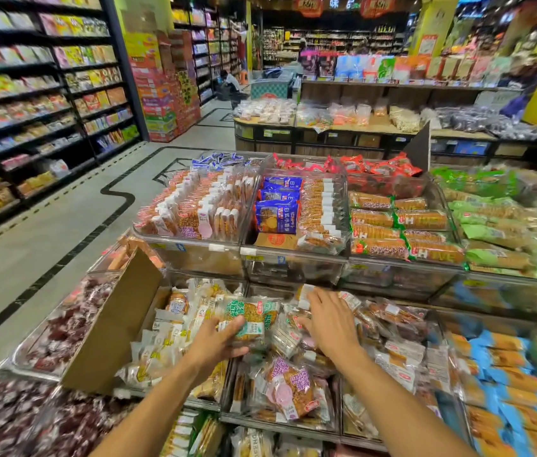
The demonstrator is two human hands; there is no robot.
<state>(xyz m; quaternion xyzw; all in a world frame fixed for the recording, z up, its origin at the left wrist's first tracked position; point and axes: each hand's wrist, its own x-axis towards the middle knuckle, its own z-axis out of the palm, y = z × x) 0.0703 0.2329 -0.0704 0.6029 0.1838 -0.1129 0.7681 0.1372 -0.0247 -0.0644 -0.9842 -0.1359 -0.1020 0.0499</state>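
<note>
Now, clear green-labelled snack packet (253, 316) in left hand (216, 345).

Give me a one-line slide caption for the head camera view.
Left hand grips a green-labelled snack packet while right hand reaches over other wrapped snacks.
</note>
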